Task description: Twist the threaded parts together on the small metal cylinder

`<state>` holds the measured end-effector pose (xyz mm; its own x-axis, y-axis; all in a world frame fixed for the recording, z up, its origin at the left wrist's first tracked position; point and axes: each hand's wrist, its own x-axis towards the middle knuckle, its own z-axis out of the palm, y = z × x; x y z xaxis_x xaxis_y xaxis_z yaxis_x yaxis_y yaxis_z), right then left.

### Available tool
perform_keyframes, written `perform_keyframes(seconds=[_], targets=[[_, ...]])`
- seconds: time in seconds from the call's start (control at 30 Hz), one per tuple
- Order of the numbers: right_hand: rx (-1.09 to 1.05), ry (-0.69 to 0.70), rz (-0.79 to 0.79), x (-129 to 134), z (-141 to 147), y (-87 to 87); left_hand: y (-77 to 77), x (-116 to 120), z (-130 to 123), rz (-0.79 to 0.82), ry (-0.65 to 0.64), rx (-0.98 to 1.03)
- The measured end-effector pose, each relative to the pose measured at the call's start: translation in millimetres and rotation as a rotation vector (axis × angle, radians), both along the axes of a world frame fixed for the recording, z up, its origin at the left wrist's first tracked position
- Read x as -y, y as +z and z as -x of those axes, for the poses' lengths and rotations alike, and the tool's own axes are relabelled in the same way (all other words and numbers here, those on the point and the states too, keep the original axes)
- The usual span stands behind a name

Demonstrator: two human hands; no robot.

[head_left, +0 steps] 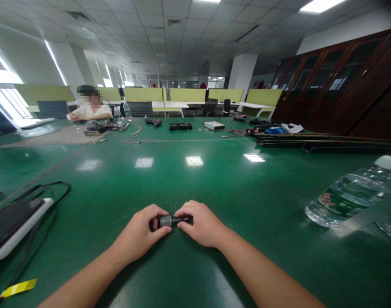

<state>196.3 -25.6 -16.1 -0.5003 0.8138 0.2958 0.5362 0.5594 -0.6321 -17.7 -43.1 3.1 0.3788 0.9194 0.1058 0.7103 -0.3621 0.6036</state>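
Note:
A small dark and grey cylindrical part (165, 220) with a thin ridged shaft lies crosswise between my hands, low over the green table (169, 175). My left hand (143, 233) is closed around its thicker left end, thumb and fingers on either side. The thin right end is pinched between the thumb and fingers of my right hand (200, 223). Parts of both ends are hidden by my fingers.
At the left edge lies a dark phone on a white block (22, 231) with a black cable. A water bottle (352, 192) stands at the right. Tools, black strips (311, 141) and small parts lie farther back. A person (92, 107) sits at the far left.

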Motion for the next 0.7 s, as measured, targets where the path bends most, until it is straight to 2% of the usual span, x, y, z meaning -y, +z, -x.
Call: perform_keyframes(seconds=[0.3,0.7], targets=[[0.021,0.005,-0.006,0.4,1.8,-1.4,0.8,-0.9,-2.1,0.008,-0.008,0.016],[0.027,0.011,0.024,-0.1,-4.1,5.3,2.1,1.2,-2.8,0.023,0.018,-0.002]])
